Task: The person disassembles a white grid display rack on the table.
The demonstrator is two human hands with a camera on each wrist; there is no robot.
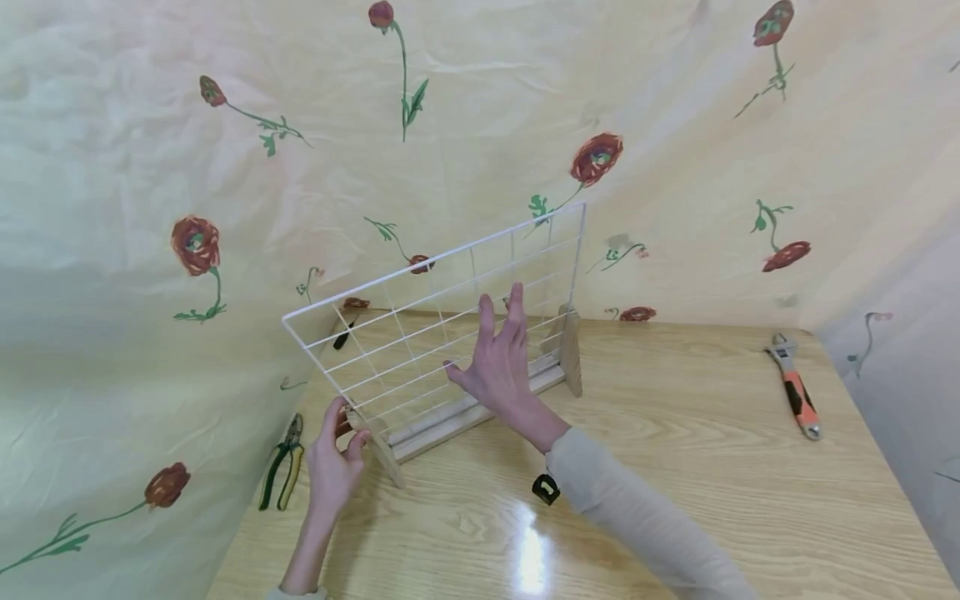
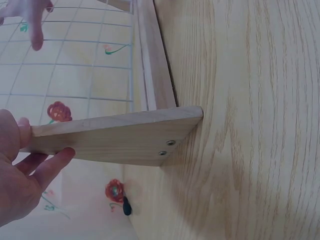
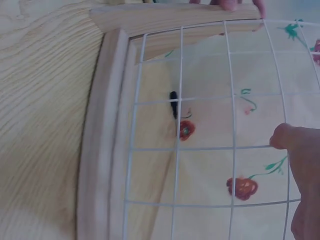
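Note:
A white wire grid (image 1: 420,325) stands tilted in a wooden stand, its lower edge along the wooden base rails (image 1: 480,408). My left hand (image 1: 333,458) grips the upper end of the near wooden side panel (image 2: 115,132), thumb on one face and fingers on the other. Two screw heads (image 2: 166,148) show low on that panel. With fingers spread and mostly straight, my right hand (image 1: 501,362) lies against the front of the grid, its thumb (image 3: 282,137) right at a wire. At the far end stands the other side panel (image 1: 571,350).
Green-and-yellow pliers (image 1: 283,467) lie left of the stand on the wooden table (image 1: 675,467). A black tape measure (image 1: 545,489) sits in front. An orange-and-black adjustable wrench (image 1: 797,387) lies far right. Behind the grid is a black-handled tool (image 1: 343,336), near a flowered cloth backdrop (image 1: 487,83).

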